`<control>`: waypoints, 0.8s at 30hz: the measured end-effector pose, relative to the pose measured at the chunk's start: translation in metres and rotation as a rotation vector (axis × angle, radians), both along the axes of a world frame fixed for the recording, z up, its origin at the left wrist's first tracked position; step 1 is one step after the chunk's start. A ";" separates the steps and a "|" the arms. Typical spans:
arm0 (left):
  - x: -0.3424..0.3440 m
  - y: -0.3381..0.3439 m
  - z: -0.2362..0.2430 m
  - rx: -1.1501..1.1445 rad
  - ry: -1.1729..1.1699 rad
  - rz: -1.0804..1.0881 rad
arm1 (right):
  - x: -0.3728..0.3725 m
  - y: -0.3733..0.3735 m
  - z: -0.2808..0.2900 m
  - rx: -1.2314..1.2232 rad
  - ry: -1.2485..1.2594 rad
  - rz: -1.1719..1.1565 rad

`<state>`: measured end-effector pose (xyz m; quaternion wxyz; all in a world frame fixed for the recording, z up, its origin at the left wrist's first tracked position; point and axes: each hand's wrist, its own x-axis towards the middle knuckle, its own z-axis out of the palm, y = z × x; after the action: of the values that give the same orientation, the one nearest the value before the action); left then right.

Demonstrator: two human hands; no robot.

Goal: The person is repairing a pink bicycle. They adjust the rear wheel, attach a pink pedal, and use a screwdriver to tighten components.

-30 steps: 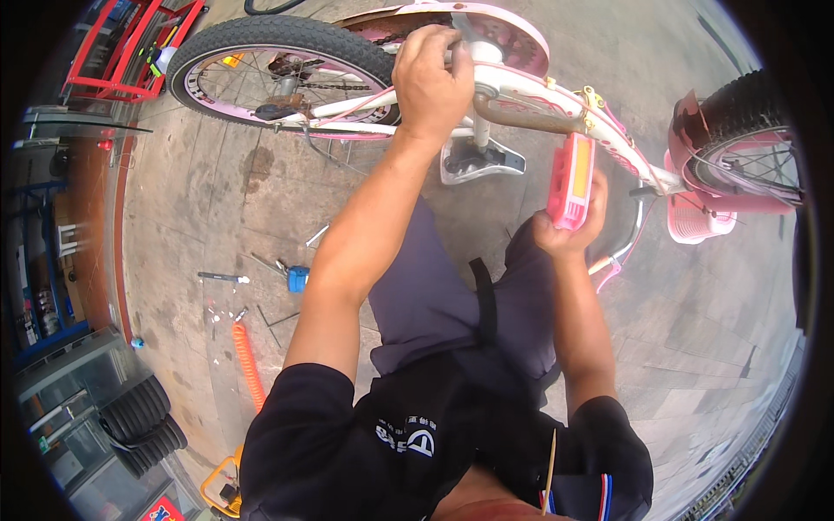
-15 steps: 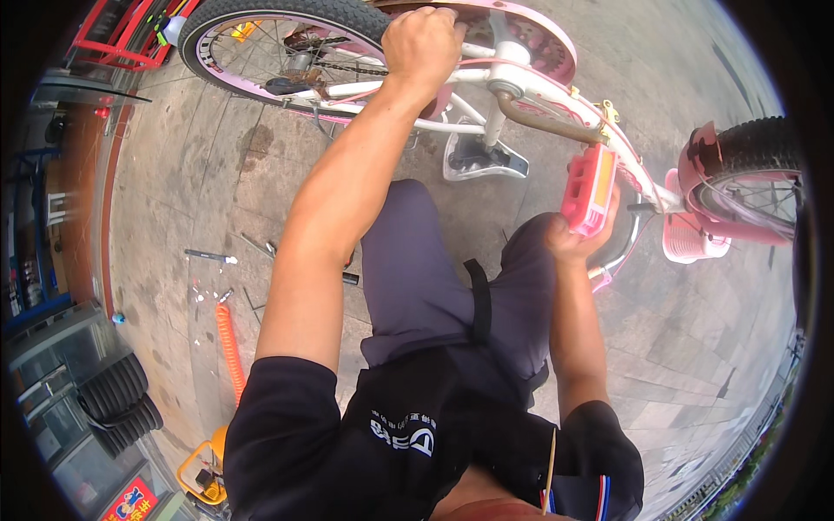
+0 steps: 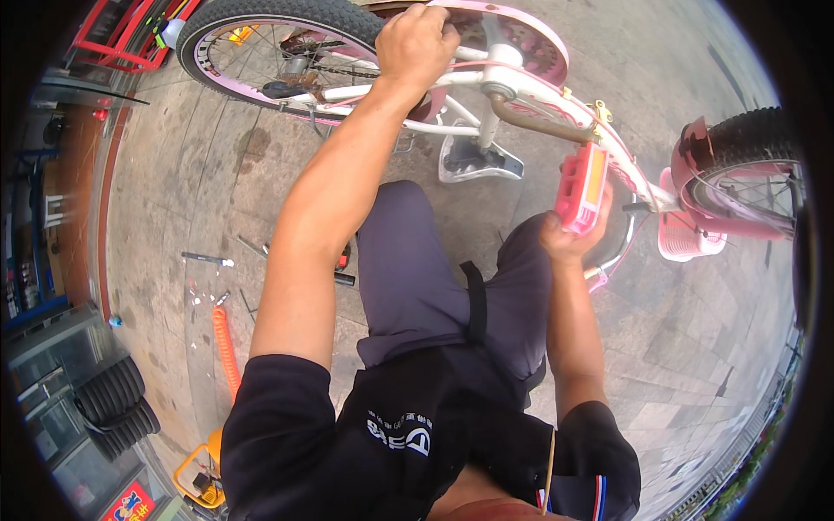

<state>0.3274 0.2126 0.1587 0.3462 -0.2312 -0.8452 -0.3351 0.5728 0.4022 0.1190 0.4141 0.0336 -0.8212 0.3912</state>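
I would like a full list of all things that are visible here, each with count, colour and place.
bicycle: one, pink and white, upside down on the pavement ahead
rear wheel: one, black tyre, top left
front wheel: one, black tyre, far right
pedal: one, pink, right of centre
basket: one, pink, beside the front wheel
coiled hose: one, orange, on the ground at left
hand tools: a few, dark, scattered on the ground at left
stacked tyres: two stacks, black, lower left
left hand: one, grip closed on the bicycle frame
right hand: one, holding the pedal
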 end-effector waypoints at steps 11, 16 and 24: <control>0.004 0.001 -0.006 -0.111 -0.115 0.018 | 0.001 0.000 -0.003 -0.040 0.012 0.030; 0.004 0.002 -0.001 -0.206 -0.171 0.011 | -0.004 -0.011 0.011 -0.364 0.129 0.159; 0.018 0.005 0.007 -0.159 -0.224 -0.044 | 0.000 0.001 -0.006 -0.111 0.144 0.104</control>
<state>0.3455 0.2172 0.1653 0.2229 -0.2376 -0.8972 -0.2983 0.5725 0.4027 0.1127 0.4523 0.0813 -0.7636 0.4535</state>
